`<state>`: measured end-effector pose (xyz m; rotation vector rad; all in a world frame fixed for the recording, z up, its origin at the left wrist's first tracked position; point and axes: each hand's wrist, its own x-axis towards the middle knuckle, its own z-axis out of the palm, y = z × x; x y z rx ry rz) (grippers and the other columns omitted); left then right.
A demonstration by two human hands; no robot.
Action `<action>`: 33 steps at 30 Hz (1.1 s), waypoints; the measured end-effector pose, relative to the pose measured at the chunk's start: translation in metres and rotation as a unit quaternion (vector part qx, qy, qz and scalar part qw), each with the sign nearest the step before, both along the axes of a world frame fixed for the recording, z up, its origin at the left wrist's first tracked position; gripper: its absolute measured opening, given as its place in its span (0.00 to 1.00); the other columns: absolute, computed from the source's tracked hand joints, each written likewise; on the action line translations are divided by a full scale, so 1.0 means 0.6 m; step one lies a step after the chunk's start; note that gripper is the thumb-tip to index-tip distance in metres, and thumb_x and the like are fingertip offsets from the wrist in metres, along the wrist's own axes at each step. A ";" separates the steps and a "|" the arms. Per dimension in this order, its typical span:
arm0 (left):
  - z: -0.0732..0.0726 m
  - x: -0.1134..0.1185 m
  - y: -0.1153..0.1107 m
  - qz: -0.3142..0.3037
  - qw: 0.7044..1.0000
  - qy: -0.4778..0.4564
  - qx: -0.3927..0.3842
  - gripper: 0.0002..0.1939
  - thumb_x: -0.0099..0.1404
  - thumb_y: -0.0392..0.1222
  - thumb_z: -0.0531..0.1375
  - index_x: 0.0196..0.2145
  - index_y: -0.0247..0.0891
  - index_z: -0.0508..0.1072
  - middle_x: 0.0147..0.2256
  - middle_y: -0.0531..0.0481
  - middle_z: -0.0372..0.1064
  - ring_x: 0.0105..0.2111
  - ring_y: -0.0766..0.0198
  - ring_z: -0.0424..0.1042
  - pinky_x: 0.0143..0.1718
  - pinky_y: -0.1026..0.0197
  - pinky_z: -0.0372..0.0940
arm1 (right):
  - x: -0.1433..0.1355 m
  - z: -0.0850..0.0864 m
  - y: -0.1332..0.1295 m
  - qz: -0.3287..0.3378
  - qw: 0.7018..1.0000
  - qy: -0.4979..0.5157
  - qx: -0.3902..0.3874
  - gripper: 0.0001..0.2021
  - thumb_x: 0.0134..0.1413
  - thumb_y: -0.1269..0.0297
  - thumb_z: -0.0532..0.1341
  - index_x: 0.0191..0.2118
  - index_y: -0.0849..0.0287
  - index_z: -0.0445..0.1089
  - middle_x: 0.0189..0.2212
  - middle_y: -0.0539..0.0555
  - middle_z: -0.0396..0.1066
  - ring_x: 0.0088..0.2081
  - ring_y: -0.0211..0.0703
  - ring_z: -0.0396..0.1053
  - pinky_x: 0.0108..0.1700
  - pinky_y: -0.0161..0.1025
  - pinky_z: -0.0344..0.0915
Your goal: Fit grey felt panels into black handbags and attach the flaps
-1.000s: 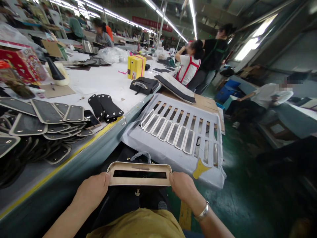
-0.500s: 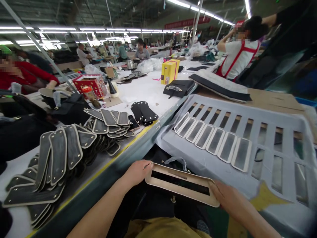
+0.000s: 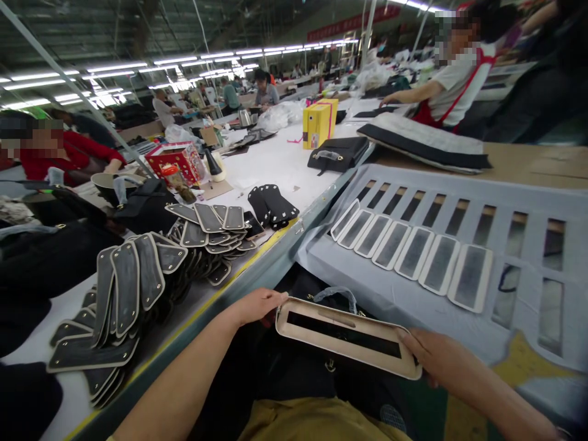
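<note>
- while the head view looks down, left hand (image 3: 257, 307) has thumb and fingers clamped on the left end of a long beige piece (image 3: 342, 346), near its upper corner.
- right hand (image 3: 427, 355) clamped on the opposite end, thumb on the inner face.
- beige piece spans between both hands, tilted, lower toward the right hand, raised rim, long dark opening along its middle.
- black bag (image 3: 298, 370) below the piece, between the hands; whether they touch, can't tell.
- bag handle (image 3: 337, 294) in clear wrap, just above the piece, right of left hand; gold clasp (image 3: 329, 365) just under the piece.
- pile of grey pale-edged panels (image 3: 124, 294) left of left hand, on the table (image 3: 257, 165).
- black pieces with white tabs (image 3: 273, 205) beyond left hand.
- slotted grey tray (image 3: 349, 269) beyond right hand, seven pale-edged grey strips (image 3: 414, 253) in a row on it.
- yellow star-shaped patch (image 3: 528, 361) right of right hand.
- yellow box (image 3: 319, 124) far beyond both hands, upright.
- co-worker with red straps (image 3: 462, 79) well beyond right hand.
</note>
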<state>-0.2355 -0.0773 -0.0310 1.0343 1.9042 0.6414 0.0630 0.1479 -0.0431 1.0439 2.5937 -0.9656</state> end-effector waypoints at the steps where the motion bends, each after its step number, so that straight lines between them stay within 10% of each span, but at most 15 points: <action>1: -0.002 0.005 -0.010 0.021 1.000 -0.015 -0.011 0.26 0.63 0.60 0.45 0.34 0.35 0.70 0.26 0.51 0.66 0.26 0.64 0.68 0.20 0.68 0.61 | 0.006 -0.003 -0.002 -0.005 0.999 -0.011 -0.033 0.21 0.58 0.48 0.46 0.27 0.56 0.65 0.15 0.50 0.67 0.18 0.42 0.67 0.28 0.38 0.63; 8: -0.029 0.066 -0.050 0.168 0.978 -0.063 -0.103 0.23 0.56 0.61 0.54 0.23 0.35 0.65 0.16 0.56 0.59 0.12 0.68 0.62 0.10 0.68 0.56 | 0.039 -0.028 -0.064 -0.146 0.965 -0.039 -0.216 0.17 0.57 0.49 0.45 0.37 0.57 0.60 0.22 0.52 0.69 0.20 0.41 0.70 0.21 0.34 0.63; 13: -0.028 0.082 -0.042 0.221 0.965 -0.083 -0.112 0.15 0.57 0.49 0.51 0.19 0.37 0.60 0.11 0.59 0.54 0.08 0.73 0.53 0.07 0.71 0.46 | 0.038 -0.034 -0.076 -0.167 0.967 0.021 -0.192 0.13 0.57 0.55 0.43 0.34 0.56 0.58 0.18 0.47 0.64 0.18 0.37 0.66 0.20 0.32 0.61; 33: -0.019 0.066 -0.051 0.146 0.971 -0.109 -0.155 0.16 0.57 0.51 0.53 0.23 0.35 0.63 0.14 0.58 0.56 0.10 0.73 0.56 0.08 0.71 0.50 | 0.024 -0.024 -0.042 -0.052 0.992 0.004 -0.114 0.07 0.53 0.68 0.49 0.27 0.59 0.60 0.14 0.47 0.62 0.14 0.33 0.61 0.17 0.29 0.58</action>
